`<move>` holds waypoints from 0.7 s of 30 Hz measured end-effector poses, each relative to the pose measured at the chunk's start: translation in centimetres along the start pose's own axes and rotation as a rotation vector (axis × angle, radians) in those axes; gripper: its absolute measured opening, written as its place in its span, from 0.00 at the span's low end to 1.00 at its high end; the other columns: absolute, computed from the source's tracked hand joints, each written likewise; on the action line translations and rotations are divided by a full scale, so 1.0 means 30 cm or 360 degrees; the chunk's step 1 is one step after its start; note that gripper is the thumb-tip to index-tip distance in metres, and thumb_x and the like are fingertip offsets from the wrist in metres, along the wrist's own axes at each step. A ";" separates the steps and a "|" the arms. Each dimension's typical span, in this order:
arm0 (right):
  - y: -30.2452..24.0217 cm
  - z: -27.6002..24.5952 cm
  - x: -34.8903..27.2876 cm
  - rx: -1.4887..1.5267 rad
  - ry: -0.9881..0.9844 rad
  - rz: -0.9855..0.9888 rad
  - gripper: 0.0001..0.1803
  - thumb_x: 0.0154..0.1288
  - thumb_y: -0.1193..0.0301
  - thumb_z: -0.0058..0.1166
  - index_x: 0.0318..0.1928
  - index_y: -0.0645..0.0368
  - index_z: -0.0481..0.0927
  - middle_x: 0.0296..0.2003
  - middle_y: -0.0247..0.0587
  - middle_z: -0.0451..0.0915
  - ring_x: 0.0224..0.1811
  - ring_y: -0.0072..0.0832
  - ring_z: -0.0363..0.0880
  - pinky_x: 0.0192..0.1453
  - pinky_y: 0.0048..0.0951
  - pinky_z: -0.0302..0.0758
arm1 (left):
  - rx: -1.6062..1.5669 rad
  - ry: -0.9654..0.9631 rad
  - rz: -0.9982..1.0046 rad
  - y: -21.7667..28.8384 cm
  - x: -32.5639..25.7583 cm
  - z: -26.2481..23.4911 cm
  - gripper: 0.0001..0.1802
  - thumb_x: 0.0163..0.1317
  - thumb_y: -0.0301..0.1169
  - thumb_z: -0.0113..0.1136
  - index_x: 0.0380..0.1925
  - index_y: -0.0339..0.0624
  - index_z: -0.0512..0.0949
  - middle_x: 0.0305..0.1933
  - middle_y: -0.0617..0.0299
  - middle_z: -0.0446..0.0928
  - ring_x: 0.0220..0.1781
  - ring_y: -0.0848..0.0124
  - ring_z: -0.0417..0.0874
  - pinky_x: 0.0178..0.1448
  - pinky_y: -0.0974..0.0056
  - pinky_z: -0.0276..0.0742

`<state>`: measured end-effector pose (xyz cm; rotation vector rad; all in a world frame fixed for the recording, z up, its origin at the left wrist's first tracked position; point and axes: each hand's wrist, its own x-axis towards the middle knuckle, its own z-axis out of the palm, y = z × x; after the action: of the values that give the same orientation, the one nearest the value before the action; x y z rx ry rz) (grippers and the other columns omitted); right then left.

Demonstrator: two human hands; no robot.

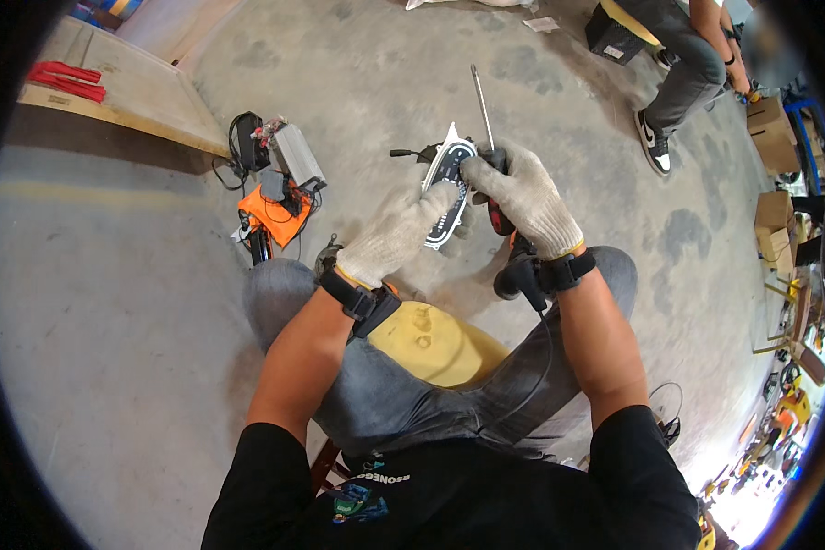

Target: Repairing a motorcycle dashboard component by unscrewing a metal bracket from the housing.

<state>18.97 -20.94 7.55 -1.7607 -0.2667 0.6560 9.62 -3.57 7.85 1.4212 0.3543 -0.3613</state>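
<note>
In front of my knees, my left hand (394, 229), in a pale knit glove, grips an oval panel (451, 167) with a black face and a white rim. Its thumb lies across the panel's face. A short black cable with a plug (401, 153) sticks out on the panel's left side. My right hand (530, 200), gloved too, is closed round a screwdriver (481, 103) with a red and black handle; the shaft points up and away from me. The right thumb and fingertips reach the panel's right edge. What lies under the panel is mostly hidden.
At left stands a wooden table (147, 103) with red gloves (67, 81) on it. A silver metal box (298, 154), a black adapter (247, 142) and an orange cloth (280, 218) lie on the floor. A seated person (687, 69) is at upper right, near cardboard boxes (772, 135).
</note>
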 end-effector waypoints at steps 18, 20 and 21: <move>0.030 -0.007 0.003 -0.0148 0.0090 -0.0061 0.22 0.65 0.58 0.64 0.47 0.66 0.84 0.29 0.38 0.84 0.31 0.23 0.83 0.39 0.30 0.80 | 0.0173 0.0034 0.0053 0.021 -0.009 0.032 0.22 0.69 0.31 0.64 0.60 0.37 0.76 0.42 0.58 0.85 0.43 0.69 0.88 0.45 0.63 0.86; 0.014 -0.001 0.000 -0.0187 0.0084 -0.0055 0.23 0.63 0.58 0.65 0.47 0.66 0.84 0.29 0.38 0.84 0.31 0.24 0.83 0.40 0.30 0.80 | 0.0114 0.0114 0.0023 0.007 -0.004 0.031 0.19 0.70 0.36 0.64 0.57 0.38 0.77 0.38 0.60 0.84 0.39 0.72 0.88 0.38 0.66 0.84; 0.007 0.001 -0.001 -0.0183 0.0081 -0.0054 0.23 0.63 0.58 0.65 0.47 0.66 0.84 0.29 0.38 0.84 0.31 0.24 0.83 0.40 0.30 0.80 | 0.0116 0.0118 0.0019 0.003 -0.002 0.026 0.19 0.70 0.36 0.64 0.57 0.38 0.77 0.38 0.60 0.84 0.39 0.72 0.88 0.38 0.66 0.84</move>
<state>18.88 -20.99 7.36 -1.8760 -0.3040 0.5804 9.62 -4.34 8.05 1.5105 0.3961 -0.3151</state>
